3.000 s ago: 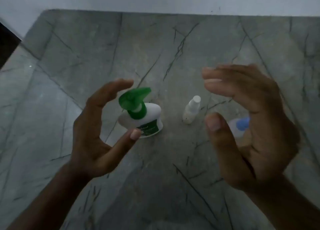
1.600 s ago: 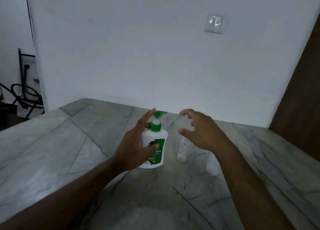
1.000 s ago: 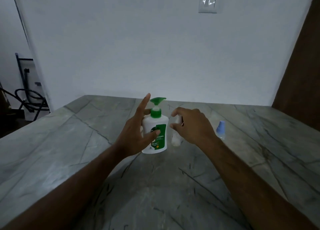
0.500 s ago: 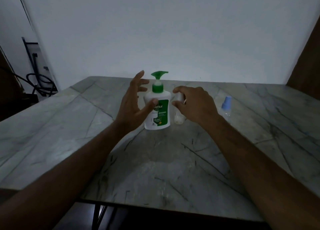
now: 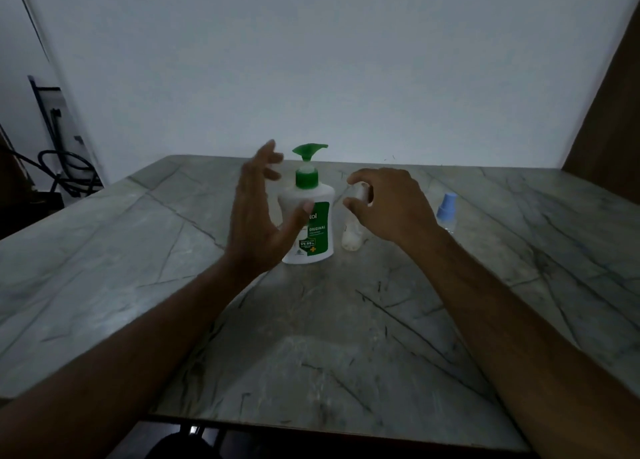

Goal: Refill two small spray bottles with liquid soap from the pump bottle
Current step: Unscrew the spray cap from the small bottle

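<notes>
The pump bottle (image 5: 308, 216) stands upright near the middle of the marble table (image 5: 104, 268), white-bodied with a green label, green collar and a green spout pointing right. The left hand (image 5: 258, 216) is beside it on its left — fingers spread and raised, palm turned toward the bottle, thumb tip lying across the front of the label; whether the thumb presses the plastic cannot be told. Just right of the pump bottle stands a small white spray bottle (image 5: 351, 237), slim and translucent. The right hand (image 5: 391, 206) arches over it, thumb and forefinger closing around its cap, though a firm pinch is unclear. Farther right, well apart, stands the blue-capped spray bottle (image 5: 446, 216) — clear body, upright. The tabletop is grey-green stone with dark veins, set against a plain pale wall (image 5: 311, 60).
</notes>
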